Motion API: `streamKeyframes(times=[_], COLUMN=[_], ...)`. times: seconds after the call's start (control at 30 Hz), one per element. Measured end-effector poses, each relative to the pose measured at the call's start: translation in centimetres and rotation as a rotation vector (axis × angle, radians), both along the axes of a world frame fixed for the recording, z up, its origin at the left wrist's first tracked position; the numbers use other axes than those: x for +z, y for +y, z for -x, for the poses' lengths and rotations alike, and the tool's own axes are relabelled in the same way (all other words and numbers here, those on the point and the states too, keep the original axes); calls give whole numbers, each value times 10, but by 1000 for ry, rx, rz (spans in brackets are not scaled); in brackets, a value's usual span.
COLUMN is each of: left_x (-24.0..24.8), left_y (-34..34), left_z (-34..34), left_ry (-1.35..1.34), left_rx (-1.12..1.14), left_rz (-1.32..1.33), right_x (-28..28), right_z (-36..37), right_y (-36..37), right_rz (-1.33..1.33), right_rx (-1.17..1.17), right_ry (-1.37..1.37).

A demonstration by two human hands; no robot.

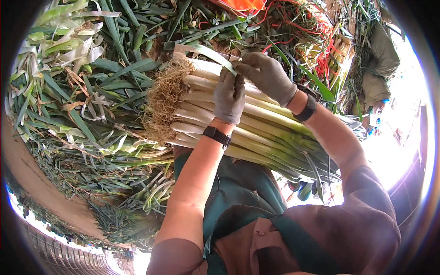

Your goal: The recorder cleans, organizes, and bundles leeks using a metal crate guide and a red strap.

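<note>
A large row of leeks lies before me, white stems to the left and green tops toward the lower right. Their stringy brown roots bunch at the left end. Over the upper white stems, my left hand, in a grey glove, pinches a pale green leek leaf. From the right, my right hand, also gloved, has its thumb and fingers closed at the same leaf's end. The hands almost meet there, and their fingertips partly hide the leaf.
Loose leek leaves and trimmings heap up on the left and far side. Red string lies tangled over bundled stalks at the far right, near an orange bag. Stuffed sacks stand at the right edge.
</note>
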State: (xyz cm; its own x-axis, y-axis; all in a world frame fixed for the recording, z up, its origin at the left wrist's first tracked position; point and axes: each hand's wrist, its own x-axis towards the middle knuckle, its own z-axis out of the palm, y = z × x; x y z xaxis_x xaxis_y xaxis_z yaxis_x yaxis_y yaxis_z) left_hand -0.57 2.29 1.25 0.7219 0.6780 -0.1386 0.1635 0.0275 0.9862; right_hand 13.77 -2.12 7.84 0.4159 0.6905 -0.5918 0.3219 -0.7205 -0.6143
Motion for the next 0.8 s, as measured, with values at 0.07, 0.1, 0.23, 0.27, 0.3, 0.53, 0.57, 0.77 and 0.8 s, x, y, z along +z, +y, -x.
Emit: streamKeyframes(times=[0.07,0.1,0.23,0.27,0.3,0.53,0.57,0.77,0.8], left_x=[-6,-5,-8,-6,-3,-1,-2,2,4], left_y=[0,-1,-2,3,8,30,32,17,14], left_z=[-2,-1,6,1,0,0,-2,-1,-2], left_ry=[-51,-34,44,-7,-58,-245,-252,-25,-2], left_rx=[-12,-42,-121,-112,-90,106,124,-207,-276], left_rz=[-112,-79,100,143,193,876,894,34,-59], right_x=[0,0,-24,-24,-16,16,14,-23,-29], right_z=[9,13,13,8,2,-42,-42,-34,-34], right_y=[2,3,-9,-9,-1,31,33,31,32], right_rz=[-96,-139,-466,-435,-419,-124,-40,463,436], right_rx=[-22,-34,13,-118,-199,293,396,724,729], right_ry=[-53,-81,65,180,255,-507,-618,-745,-740])
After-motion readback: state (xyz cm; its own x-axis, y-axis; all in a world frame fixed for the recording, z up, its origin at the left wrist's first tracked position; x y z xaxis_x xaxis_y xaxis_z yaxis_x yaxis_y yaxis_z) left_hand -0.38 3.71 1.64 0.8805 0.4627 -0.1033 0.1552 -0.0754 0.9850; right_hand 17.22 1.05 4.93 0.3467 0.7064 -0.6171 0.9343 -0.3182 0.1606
